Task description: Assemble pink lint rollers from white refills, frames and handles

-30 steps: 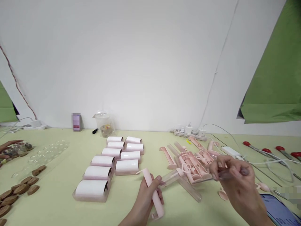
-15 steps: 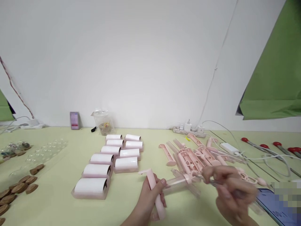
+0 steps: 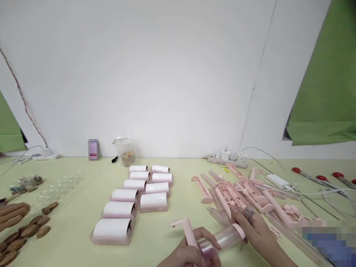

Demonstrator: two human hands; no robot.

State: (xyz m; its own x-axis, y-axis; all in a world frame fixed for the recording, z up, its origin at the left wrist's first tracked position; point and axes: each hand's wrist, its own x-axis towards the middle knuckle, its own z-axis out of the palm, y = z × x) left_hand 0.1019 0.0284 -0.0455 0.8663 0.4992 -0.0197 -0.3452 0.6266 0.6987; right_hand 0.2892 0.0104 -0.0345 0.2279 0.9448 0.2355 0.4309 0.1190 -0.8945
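My left hand [image 3: 191, 248] is closed round a pink L-shaped plastic piece [image 3: 188, 230] and the near end of a clear plastic tube [image 3: 224, 238]. My right hand [image 3: 254, 228] grips the tube's far end at its pink collar [image 3: 238, 230]. A small greyish clear part [image 3: 249, 210] sticks up by the right fingers; I cannot tell if it is joined to the tube. Just beyond lies a pile of pink plastic housings [image 3: 232, 194] and clear tubes. One pink housing [image 3: 202, 189] lies apart at the pile's left.
White rolls in pale pink wrapping [image 3: 112, 228] stand in two rows left of centre. Another person's hand [image 3: 12, 215] is over wooden pieces [image 3: 30, 230] at far left. A power strip [image 3: 226, 162], white cables, red-tipped rods [image 3: 319, 178] and a blurred phone [image 3: 330, 241] are on the right.
My right hand has moved left onto the tube's collared end. My left hand has shifted slightly right and down and now wraps the tube. Another person's hand has appeared at left.
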